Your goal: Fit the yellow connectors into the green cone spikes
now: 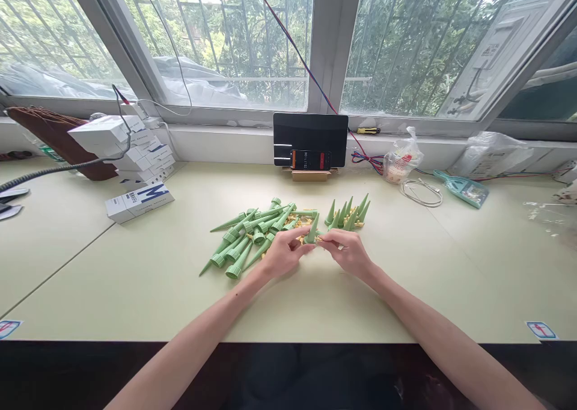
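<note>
Pinched in my left hand (285, 253) is a green plastic watering spike (312, 229), standing with its point up. My right hand (346, 250) is closed at the spike's right side, fingertips together on a small yellow piece that they mostly cover. To the left lies a loose pile of green spikes (234, 250) with ribbed caps. Small yellow parts (306, 222) are scattered behind my left hand. Just beyond my right hand, several spikes (347, 214) stand point up in a group, with yellow pieces at their sides.
A phone (311, 160) showing a timer leans on a black tablet (311, 133) at the back. White boxes (139, 202) are at the left. On the right are a plastic bag (402, 160), a coiled white cable (421, 193) and a teal tool (464, 189).
</note>
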A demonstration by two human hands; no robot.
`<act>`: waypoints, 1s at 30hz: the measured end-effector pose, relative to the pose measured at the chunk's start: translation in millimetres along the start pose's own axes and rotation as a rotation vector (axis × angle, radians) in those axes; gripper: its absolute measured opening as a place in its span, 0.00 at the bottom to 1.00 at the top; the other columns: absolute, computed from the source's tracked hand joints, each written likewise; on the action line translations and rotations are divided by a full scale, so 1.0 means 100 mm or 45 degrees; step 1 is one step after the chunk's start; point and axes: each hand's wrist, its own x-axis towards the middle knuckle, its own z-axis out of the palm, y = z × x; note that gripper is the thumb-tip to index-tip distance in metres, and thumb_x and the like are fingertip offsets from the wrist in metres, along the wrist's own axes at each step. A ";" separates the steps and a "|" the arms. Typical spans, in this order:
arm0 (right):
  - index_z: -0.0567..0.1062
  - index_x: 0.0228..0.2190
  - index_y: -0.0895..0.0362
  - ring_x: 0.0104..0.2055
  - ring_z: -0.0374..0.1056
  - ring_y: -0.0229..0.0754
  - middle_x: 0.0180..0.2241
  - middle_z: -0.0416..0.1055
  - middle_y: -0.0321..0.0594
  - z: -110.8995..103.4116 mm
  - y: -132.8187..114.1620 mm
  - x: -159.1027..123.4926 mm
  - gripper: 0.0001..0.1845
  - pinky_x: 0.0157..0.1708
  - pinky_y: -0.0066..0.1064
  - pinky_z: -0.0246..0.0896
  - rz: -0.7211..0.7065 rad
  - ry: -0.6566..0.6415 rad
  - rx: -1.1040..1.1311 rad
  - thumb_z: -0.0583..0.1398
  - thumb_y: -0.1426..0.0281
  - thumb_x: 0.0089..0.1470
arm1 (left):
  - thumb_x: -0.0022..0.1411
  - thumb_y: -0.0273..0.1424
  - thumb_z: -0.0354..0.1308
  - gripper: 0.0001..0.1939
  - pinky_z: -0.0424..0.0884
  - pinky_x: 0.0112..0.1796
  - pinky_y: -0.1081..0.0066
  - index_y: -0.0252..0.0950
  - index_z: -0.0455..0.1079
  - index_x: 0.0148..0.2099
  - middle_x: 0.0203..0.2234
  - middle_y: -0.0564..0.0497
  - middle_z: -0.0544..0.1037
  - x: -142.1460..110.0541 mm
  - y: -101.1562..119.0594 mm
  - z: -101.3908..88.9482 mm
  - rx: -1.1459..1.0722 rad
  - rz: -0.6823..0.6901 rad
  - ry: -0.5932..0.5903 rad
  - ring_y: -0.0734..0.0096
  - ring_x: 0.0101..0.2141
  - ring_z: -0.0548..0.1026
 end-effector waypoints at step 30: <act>0.71 0.24 0.58 0.15 0.56 0.31 0.16 0.62 0.29 -0.02 -0.06 0.05 0.17 0.14 0.24 0.50 0.702 -0.137 0.913 0.65 0.59 0.54 | 0.62 0.35 0.59 0.18 0.51 0.21 0.76 0.33 0.72 0.53 0.16 0.61 0.53 -0.01 -0.02 0.04 0.099 0.083 0.008 0.79 0.19 0.49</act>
